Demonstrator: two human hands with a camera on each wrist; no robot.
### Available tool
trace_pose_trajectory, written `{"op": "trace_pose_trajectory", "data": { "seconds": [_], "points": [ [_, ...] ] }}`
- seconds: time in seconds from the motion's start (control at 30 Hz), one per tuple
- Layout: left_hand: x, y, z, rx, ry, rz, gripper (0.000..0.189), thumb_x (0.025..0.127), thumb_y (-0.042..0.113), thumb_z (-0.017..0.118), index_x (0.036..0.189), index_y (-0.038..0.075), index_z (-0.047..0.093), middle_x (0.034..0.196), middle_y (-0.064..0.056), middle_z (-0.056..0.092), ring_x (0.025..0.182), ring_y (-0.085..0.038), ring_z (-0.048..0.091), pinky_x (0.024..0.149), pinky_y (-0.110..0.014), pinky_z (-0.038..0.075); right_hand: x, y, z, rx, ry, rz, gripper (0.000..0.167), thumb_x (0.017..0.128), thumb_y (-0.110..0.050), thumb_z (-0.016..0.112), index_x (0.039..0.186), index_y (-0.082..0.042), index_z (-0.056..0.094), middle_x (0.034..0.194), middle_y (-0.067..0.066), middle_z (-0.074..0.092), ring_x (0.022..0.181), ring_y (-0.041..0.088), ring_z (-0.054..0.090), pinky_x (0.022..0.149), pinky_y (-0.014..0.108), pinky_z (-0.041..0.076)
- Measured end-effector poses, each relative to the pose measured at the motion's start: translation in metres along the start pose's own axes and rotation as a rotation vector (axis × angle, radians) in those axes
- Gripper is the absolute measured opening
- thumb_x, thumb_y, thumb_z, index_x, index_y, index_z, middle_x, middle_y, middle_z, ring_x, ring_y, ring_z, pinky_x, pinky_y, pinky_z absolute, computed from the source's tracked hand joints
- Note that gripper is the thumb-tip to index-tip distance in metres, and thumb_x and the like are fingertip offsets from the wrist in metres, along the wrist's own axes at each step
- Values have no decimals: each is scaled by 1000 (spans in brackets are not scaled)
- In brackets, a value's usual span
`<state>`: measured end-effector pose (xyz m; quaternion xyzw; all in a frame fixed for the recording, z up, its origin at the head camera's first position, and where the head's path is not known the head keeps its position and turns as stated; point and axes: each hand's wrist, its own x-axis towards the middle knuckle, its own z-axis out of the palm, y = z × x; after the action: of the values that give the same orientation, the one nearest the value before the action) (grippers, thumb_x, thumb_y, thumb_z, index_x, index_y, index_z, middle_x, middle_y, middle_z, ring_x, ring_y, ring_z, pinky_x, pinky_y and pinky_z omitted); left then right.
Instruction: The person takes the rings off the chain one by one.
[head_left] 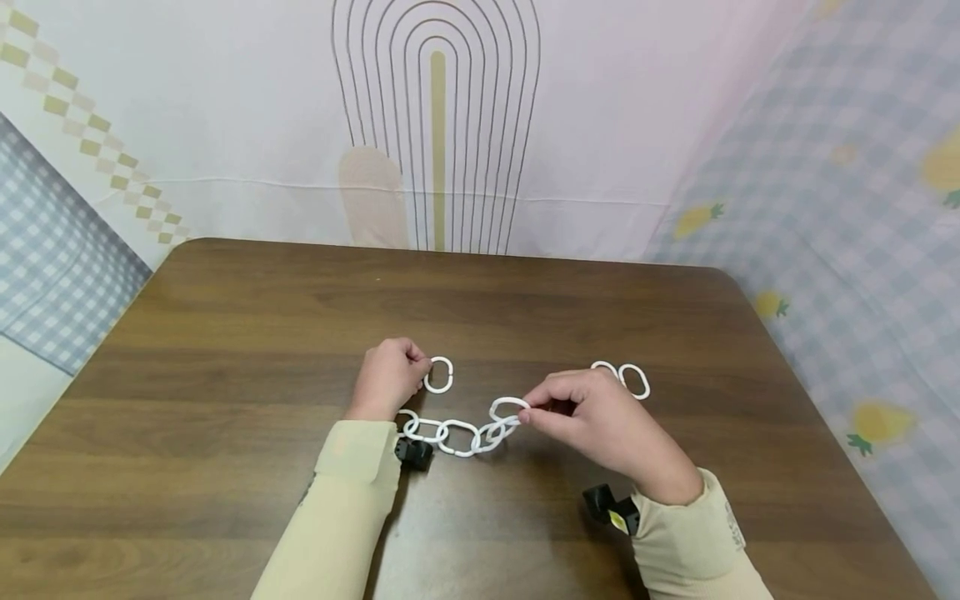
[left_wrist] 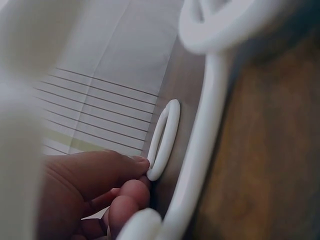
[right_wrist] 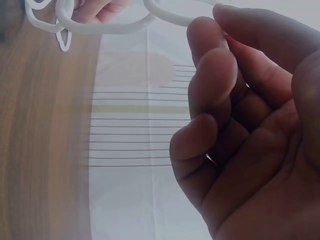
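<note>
Two hands on the job, both down near the middle of the brown table (head_left: 225,333), toward its near edge. I read my left hand (head_left: 386,377) as pinching a loose white oval ring (head_left: 438,375) at its fingertips; the left wrist view shows thumb and finger closed on the ring's end, ring lying flat on the wood. My right hand (head_left: 600,421) pinches the last link (head_left: 508,407) of the white link chain (head_left: 457,433), lifted slightly off the surface, the other fingers curled in. My guess is the end link is held up so its gap is reachable for the next ring. The chain lies on the table between my hands, its far-left end just under my left wrist. Two spare rings (head_left: 626,377) sit just behind my right hand, toward the table's right edge, touching each other. Can't see any link's split from here. Black wrist cameras are visible at both cuffs.
</note>
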<state>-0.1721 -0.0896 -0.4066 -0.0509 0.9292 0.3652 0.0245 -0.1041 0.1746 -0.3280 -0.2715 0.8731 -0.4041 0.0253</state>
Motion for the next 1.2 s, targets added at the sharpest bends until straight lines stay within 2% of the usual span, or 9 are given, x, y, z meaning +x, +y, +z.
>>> {"op": "trace_pose_trajectory", "data": {
  "seconds": [0.17,0.37,0.5,0.63,0.8,1.0,1.2],
  "points": [
    [-1,0,-1,-51,-10,-19,10,90,16,70,84,9,71,63,1,64,56,-12,61,61,-30,47,-1,0,0,5,8,-2,8,86,-11,80,85,-19,78,75,-16,66,65,4,56,58,24,49],
    [-1,-5,-2,-174,-30,-52,10,92,14,69,89,6,72,71,-2,68,58,-10,63,61,-26,51,0,0,0,15,46,-66,13,85,-8,81,87,-20,80,74,-16,64,61,7,53,53,23,45],
    [-2,-12,-4,-254,-38,-46,9,93,13,68,92,5,72,74,-3,68,59,-9,62,62,-24,51,1,0,0,38,64,-93,14,85,-8,80,88,-21,80,75,-15,65,60,10,52,52,24,44],
    [-6,-16,-8,-323,-17,14,10,94,13,68,93,4,72,74,-4,68,60,-12,61,60,-25,51,3,-1,2,46,72,-95,12,86,-9,80,89,-20,81,77,-15,66,62,9,53,53,24,44],
    [-15,-15,-15,-412,-10,103,10,95,12,68,98,4,72,84,-10,70,65,-14,64,62,-27,54,5,-2,4,50,69,-102,10,86,-10,80,89,-19,81,80,-15,68,64,8,55,55,23,45],
    [-26,-7,-17,-459,-91,200,11,95,13,70,101,5,72,86,-14,71,69,-17,65,68,-33,57,4,-1,5,26,83,-132,10,87,-10,80,89,-20,80,81,-15,69,63,8,54,54,21,43],
    [-39,8,-10,-518,-179,254,9,95,12,70,100,5,72,84,-15,70,71,-20,65,70,-35,57,3,-1,5,9,98,-162,9,87,-10,80,89,-19,80,82,-15,70,64,7,56,54,20,44]
  ]
}}
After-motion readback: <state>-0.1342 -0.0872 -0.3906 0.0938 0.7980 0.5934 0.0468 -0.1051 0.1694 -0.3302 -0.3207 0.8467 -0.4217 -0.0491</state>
